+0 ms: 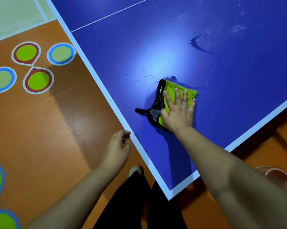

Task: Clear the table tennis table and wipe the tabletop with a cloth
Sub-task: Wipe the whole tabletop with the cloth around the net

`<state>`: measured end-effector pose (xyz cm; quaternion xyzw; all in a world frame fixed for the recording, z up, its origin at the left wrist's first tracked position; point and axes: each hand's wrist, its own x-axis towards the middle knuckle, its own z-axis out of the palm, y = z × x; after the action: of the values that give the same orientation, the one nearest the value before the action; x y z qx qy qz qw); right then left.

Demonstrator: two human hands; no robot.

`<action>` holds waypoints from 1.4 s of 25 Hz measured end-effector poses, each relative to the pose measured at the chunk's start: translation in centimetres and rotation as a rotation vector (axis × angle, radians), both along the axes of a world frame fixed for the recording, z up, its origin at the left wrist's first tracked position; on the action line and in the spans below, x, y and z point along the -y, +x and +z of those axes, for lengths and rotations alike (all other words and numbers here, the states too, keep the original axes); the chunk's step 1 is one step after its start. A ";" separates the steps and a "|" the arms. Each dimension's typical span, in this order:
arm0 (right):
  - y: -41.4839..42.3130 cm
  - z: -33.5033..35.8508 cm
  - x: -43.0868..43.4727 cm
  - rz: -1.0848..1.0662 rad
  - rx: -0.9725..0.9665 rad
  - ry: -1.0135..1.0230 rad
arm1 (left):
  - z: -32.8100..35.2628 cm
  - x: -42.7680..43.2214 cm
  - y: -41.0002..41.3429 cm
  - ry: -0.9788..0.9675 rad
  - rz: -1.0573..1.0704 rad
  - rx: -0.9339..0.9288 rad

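Nearest, the right hand pressed flat, fingers straight, on a folded lime-green cloth with black trim, on the blue tabletop near its corner; the left hand hung loosely curled, empty.

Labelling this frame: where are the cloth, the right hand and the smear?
cloth (171, 86): head view, green pile.
right hand (179, 112): head view, its back.
smear (193, 42): head view, dark arc.

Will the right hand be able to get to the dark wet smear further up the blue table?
Probably yes: the right hand, flat on the green fluffy cloth, has only bare blue tabletop before the dark wet smear.
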<state>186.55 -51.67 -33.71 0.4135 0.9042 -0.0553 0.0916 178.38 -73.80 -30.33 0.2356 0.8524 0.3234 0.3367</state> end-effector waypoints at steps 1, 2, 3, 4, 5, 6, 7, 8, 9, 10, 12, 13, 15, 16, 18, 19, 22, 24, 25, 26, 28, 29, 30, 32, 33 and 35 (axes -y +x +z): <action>0.9 -0.1 1.2 0.017 -0.009 0.007 | -0.1 0.3 0.3 -0.001 0.000 0.005; 2.0 -0.2 2.5 0.035 -0.027 0.022 | -0.2 0.5 0.7 -0.003 -0.006 0.009; 3.1 -0.2 3.9 0.053 -0.048 0.035 | -0.1 0.6 1.1 -0.008 -0.017 0.007; 4.3 -0.2 5.4 0.072 -0.062 0.044 | 0.0 0.6 1.5 -0.019 -0.030 -0.002; 5.5 -0.2 6.8 0.090 -0.070 0.047 | 0.1 0.6 1.7 -0.027 -0.043 -0.015; 6.6 0.0 8.3 0.106 -0.067 0.038 | 0.3 0.5 2.0 -0.029 -0.054 -0.024; 7.7 0.1 9.7 0.120 -0.062 0.023 | 0.4 0.3 2.1 -0.027 -0.063 -0.026; 8.9 0.2 11.1 0.132 -0.060 0.009 | 0.5 0.1 2.4 -0.026 -0.072 -0.022; 10.0 0.3 12.6 0.143 -0.061 -0.005 | 0.7 -0.1 2.6 -0.026 -0.080 -0.025; 10.9 0.4 14.0 0.150 -0.058 -0.024 | 0.7 -0.3 2.8 -0.031 -0.089 -0.041; 11.9 0.5 15.8 0.151 -0.031 -0.056 | 0.7 -0.7 3.4 -0.041 -0.109 -0.079; 11.9 0.6 16.1 0.138 -0.017 -0.063 | 0.6 -1.0 3.8 -0.045 -0.129 -0.094; 11.1 0.8 15.7 0.091 -0.003 -0.067 | 0.5 -1.8 4.4 -0.061 -0.194 -0.121; 10.8 0.8 15.2 0.074 0.000 -0.069 | 0.6 -2.5 4.7 -0.084 -0.226 -0.139; 10.5 0.7 14.3 0.082 -0.003 -0.072 | 0.9 -3.9 4.9 -0.129 -0.258 -0.209; 10.8 0.6 13.8 0.098 -0.008 -0.082 | 1.1 -4.7 5.0 -0.137 -0.261 -0.241; 11.7 0.2 10.9 0.149 -0.042 -0.081 | 1.3 -7.3 5.0 -0.116 -0.245 -0.270; 12.4 0.0 7.5 0.154 -0.068 -0.073 | 1.2 -9.4 5.5 -0.116 -0.255 -0.282; 12.8 -0.1 5.5 0.151 -0.075 -0.072 | 1.1 -10.6 6.0 -0.104 -0.258 -0.290; 13.2 -0.1 3.5 0.151 -0.085 -0.060 | 0.9 -11.8 6.5 -0.089 -0.257 -0.300; 14.2 -0.4 -1.1 0.166 -0.107 -0.032 | 0.5 -14.5 7.9 -0.069 -0.243 -0.332; 14.6 -0.5 -3.3 0.186 -0.115 -0.019 | 0.2 -15.8 8.6 -0.060 -0.228 -0.348; 14.8 -0.6 -5.6 0.212 -0.123 -0.007 | 0.0 -17.0 9.3 -0.051 -0.206 -0.363; 14.9 -1.0 -10.0 0.279 -0.141 0.008 | -0.2 -18.9 10.8 -0.049 -0.134 -0.376; 14.8 -1.1 -12.2 0.316 -0.146 0.019 | -0.2 -19.6 11.6 -0.054 -0.093 -0.374; 14.2 -1.0 -16.2 0.346 -0.126 0.039 | -0.3 -20.0 12.9 -0.057 -0.032 -0.368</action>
<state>200.78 -35.47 -34.74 0.2492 0.9667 -0.0468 0.0348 191.31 -53.79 -30.62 0.2947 0.9046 0.2450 0.1868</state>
